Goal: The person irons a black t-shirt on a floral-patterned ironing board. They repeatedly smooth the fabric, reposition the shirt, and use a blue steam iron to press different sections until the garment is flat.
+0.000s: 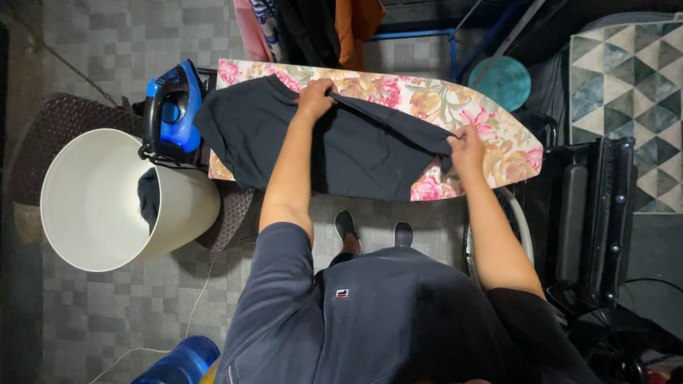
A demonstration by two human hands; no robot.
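Gripping black garment on floral ironing board: left hand fingers pinched, right hand fingers pinched.

Black garment on pink-floral ironing board; blue iron.
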